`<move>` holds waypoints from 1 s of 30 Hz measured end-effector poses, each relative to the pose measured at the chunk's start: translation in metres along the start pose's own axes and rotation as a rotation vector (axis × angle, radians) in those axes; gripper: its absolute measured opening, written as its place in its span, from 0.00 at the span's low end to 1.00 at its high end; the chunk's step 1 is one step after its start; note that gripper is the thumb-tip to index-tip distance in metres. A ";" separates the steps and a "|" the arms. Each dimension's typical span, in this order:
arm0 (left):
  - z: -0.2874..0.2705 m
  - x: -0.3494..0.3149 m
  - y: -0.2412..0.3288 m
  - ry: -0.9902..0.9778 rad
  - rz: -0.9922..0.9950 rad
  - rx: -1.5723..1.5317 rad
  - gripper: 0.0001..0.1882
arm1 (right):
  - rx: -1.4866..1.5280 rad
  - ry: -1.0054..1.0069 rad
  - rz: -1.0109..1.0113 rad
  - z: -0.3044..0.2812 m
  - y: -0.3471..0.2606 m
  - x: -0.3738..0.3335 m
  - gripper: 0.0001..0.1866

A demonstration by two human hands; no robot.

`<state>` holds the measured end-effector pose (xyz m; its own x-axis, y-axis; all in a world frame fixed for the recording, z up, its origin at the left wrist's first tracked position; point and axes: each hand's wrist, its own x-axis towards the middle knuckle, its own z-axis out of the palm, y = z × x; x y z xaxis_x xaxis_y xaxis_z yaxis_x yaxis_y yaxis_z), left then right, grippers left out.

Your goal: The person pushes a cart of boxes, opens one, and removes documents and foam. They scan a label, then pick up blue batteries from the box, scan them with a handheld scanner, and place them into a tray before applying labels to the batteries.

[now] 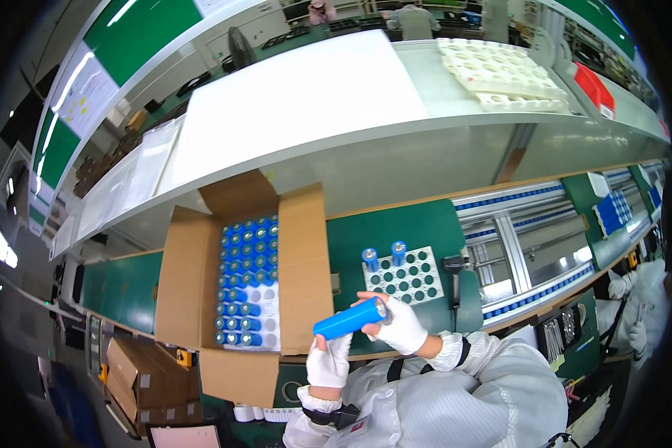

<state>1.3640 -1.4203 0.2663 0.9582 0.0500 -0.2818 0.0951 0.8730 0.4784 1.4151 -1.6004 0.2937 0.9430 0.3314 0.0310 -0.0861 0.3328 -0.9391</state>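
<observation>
A large blue cylindrical battery cell [345, 319] is held tilted between my two gloved hands, in front of the green bench. My left hand [328, 361] grips its lower left end from below. At the upper right end, my right hand [400, 327] closes round the cell near its metal cap. Just beyond my right hand lies a white holder tray [425, 282] with round holes; two blue cells [399, 252] stand upright in its far row. To the left, an open cardboard box [303, 284] contains several rows of blue cells [248, 245] and some bare holes of a white tray.
A barcode scanner [454, 282] lies right of the holder tray. Farther right runs a roller conveyor [511, 254] with more blue cells [614, 212]. An overhead shelf bears white cell holders [500, 73] and a red bin [594, 89]. A co-worker [641, 317] stands at the far right.
</observation>
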 end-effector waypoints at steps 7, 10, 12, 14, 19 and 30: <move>-0.003 0.025 -0.050 -0.141 -0.086 0.160 0.30 | 0.100 0.293 0.041 -0.035 0.013 -0.007 0.26; -0.009 0.041 -0.065 -0.182 -0.151 0.242 0.38 | 0.101 0.345 0.067 -0.052 0.012 -0.011 0.24; -0.020 0.052 -0.076 -0.208 -0.176 0.296 0.38 | -0.014 0.372 0.024 -0.062 0.016 -0.013 0.24; -0.016 0.060 -0.082 -0.233 -0.200 0.349 0.38 | -0.147 0.401 -0.038 -0.076 0.026 -0.012 0.23; -0.066 0.117 -0.098 -0.199 -0.027 1.434 0.33 | -0.501 0.494 -0.172 -0.124 0.031 0.004 0.22; -0.119 0.137 -0.145 -0.285 0.361 2.082 0.25 | -0.938 0.510 -0.167 -0.260 0.115 0.071 0.23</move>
<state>1.4496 -1.4820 0.0590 0.9833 -0.1810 0.0160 -0.1634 -0.8423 0.5137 1.5554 -1.7681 0.0989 0.9612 -0.1346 0.2407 0.1322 -0.5410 -0.8305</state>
